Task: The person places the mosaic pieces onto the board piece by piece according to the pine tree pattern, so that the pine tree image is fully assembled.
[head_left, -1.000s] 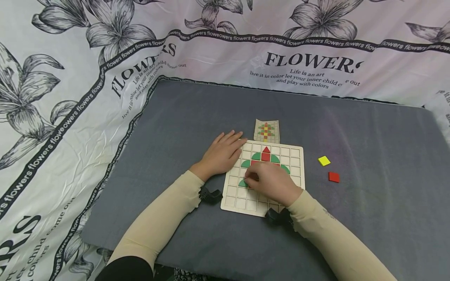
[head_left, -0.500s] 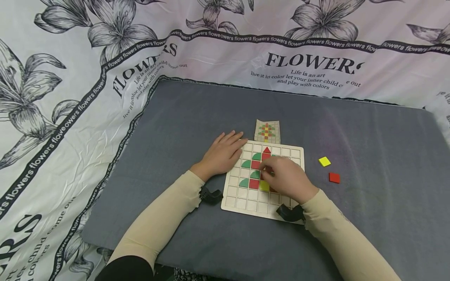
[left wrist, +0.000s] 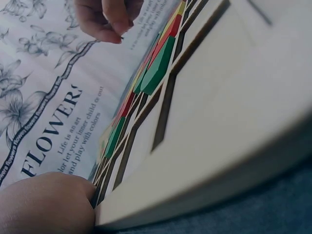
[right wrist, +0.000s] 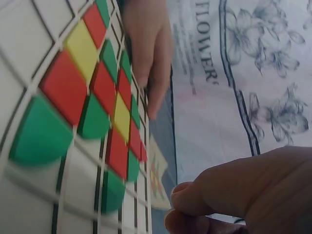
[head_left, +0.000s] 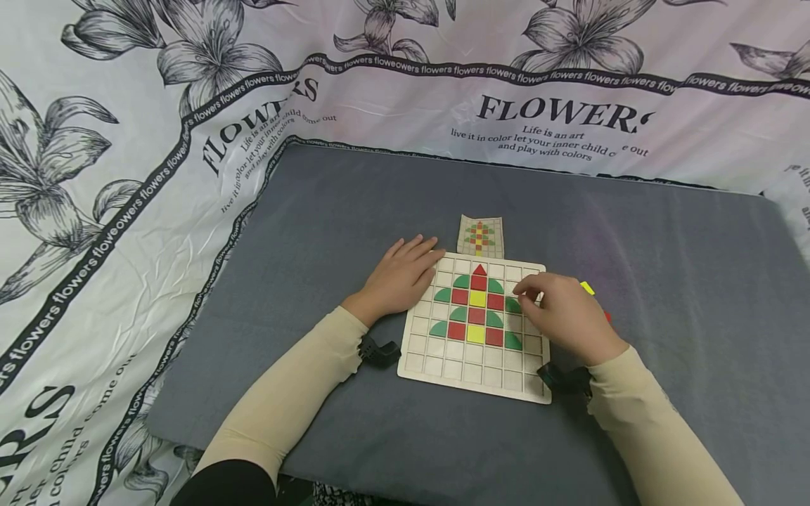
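Note:
My left hand (head_left: pixel 397 277) lies flat with extended fingers on the left edge of a square wooden grid board (head_left: pixel 436 367). Set in its cells are red and yellow squares and green quarter-round tiles, with a red triangle (head_left: pixel 480 270) at the top. Above the board's right side hovers my right hand (head_left: pixel 566 313), its fingers loosely bent and nothing visible between them. In the right wrist view, the thumb and fingers (right wrist: pixel 195 200) are close together, apart from the tiles. Beyond the right hand, a loose yellow square (head_left: pixel 588 287) and red square (head_left: pixel 608 317) are partly hidden.
A small card (head_left: pixel 470 242) printed with a similar tile pattern lies against the board's far edge. Grey cloth (head_left: pixel 354 204) covers the table. Behind it hangs a white flower-print sheet (head_left: pixel 392 105).
My right hand has moved rightward from the board's left-centre to its right edge, uncovering the middle tiles and partly covering the loose squares. My left hand has stayed put.

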`<state>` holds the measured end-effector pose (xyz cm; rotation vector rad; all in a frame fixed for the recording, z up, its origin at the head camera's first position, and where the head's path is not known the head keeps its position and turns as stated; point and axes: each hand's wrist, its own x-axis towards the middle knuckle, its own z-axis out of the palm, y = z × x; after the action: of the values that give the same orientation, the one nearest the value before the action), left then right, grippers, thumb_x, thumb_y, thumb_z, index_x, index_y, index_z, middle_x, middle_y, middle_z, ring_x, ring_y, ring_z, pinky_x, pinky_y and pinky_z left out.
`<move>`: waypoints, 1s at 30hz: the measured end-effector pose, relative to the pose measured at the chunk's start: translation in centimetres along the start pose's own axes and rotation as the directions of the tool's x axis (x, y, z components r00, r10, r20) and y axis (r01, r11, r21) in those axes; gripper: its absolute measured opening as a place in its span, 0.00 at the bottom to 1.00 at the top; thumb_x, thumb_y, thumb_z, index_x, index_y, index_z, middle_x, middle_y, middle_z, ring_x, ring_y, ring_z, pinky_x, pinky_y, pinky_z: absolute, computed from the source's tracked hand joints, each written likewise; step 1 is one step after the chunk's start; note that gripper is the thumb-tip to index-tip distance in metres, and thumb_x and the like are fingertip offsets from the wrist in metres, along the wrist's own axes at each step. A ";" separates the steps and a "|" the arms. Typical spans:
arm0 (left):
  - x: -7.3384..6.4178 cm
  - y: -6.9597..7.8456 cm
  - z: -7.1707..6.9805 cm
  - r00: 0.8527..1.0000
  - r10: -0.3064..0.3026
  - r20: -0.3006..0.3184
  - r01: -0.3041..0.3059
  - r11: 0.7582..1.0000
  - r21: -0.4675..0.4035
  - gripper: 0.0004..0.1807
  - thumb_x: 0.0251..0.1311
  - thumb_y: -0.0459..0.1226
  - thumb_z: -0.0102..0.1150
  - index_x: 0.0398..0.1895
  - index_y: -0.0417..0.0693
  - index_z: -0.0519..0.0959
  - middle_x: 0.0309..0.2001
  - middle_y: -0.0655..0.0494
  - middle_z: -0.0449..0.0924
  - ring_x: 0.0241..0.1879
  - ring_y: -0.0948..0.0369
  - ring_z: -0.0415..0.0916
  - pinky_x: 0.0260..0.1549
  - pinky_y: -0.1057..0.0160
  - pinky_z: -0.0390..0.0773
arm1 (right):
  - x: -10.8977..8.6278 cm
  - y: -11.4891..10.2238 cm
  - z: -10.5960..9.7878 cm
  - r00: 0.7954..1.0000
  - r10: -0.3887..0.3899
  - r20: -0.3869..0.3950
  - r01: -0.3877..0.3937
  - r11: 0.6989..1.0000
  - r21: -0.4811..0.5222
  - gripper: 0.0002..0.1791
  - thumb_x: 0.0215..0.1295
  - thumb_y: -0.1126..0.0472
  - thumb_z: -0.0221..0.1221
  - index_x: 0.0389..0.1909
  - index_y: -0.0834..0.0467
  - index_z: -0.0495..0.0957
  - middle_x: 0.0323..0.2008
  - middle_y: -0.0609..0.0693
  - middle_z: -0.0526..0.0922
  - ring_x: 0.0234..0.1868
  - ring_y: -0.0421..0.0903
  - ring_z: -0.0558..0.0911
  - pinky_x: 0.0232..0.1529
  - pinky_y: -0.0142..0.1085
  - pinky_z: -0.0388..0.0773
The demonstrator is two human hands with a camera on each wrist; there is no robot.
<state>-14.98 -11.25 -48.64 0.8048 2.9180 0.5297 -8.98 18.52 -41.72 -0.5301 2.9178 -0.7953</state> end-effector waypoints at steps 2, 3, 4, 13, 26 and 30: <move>0.0 0.0 0.0 1.000 -0.001 0.000 0.001 1.000 0.004 0.27 0.85 0.47 0.38 0.82 0.58 0.65 0.83 0.56 0.56 0.84 0.55 0.45 0.83 0.50 0.39 | -0.3 0.5 -0.5 1.000 0.013 -0.007 -0.013 1.000 0.004 0.10 0.68 0.67 0.59 0.41 0.59 0.89 0.31 0.50 0.85 0.18 0.43 0.68 0.17 0.36 0.65; 0.0 -0.1 0.0 1.000 -0.003 0.001 0.003 1.000 0.007 0.27 0.85 0.47 0.38 0.82 0.58 0.65 0.83 0.56 0.55 0.84 0.55 0.45 0.83 0.50 0.39 | -0.4 0.7 -0.7 1.000 0.021 -0.006 -0.021 1.000 0.006 0.10 0.69 0.67 0.59 0.42 0.59 0.89 0.32 0.50 0.86 0.19 0.43 0.69 0.18 0.36 0.66; 0.0 -0.1 0.0 1.000 -0.004 0.001 0.004 1.000 0.011 0.27 0.85 0.47 0.37 0.82 0.58 0.64 0.84 0.56 0.55 0.84 0.55 0.45 0.83 0.50 0.39 | -0.5 0.9 -0.9 1.000 0.029 -0.005 -0.029 1.000 0.008 0.10 0.69 0.67 0.59 0.43 0.60 0.89 0.32 0.51 0.86 0.19 0.43 0.70 0.18 0.37 0.66; 0.0 -0.1 0.2 1.000 -0.012 0.008 0.012 1.000 0.019 0.27 0.85 0.48 0.36 0.82 0.58 0.64 0.84 0.56 0.55 0.85 0.55 0.44 0.83 0.50 0.39 | -1.1 2.8 -2.2 0.995 0.097 0.011 -0.097 0.995 -0.039 0.13 0.68 0.66 0.60 0.49 0.63 0.88 0.44 0.60 0.88 0.38 0.53 0.84 0.33 0.48 0.80; 0.1 -0.1 0.2 1.000 -0.004 0.001 0.004 1.000 0.026 0.27 0.85 0.48 0.36 0.82 0.58 0.64 0.83 0.57 0.55 0.84 0.55 0.45 0.83 0.50 0.40 | -3.2 6.5 -3.4 0.991 0.130 0.029 -0.124 0.978 -0.166 0.21 0.56 0.70 0.60 0.52 0.64 0.85 0.48 0.66 0.81 0.39 0.55 0.81 0.35 0.49 0.78; 0.1 0.0 0.1 1.000 0.000 -0.002 0.000 1.000 0.015 0.27 0.85 0.48 0.36 0.82 0.58 0.65 0.83 0.56 0.56 0.84 0.55 0.45 0.83 0.50 0.40 | -3.5 7.2 -3.9 0.985 0.156 0.072 -0.140 0.972 -0.190 0.19 0.59 0.69 0.62 0.53 0.66 0.83 0.47 0.68 0.80 0.41 0.59 0.80 0.39 0.57 0.78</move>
<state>-15.03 -11.23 -48.76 0.8061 2.9269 0.5098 -8.56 27.38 -42.05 -0.3435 2.9241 -0.4754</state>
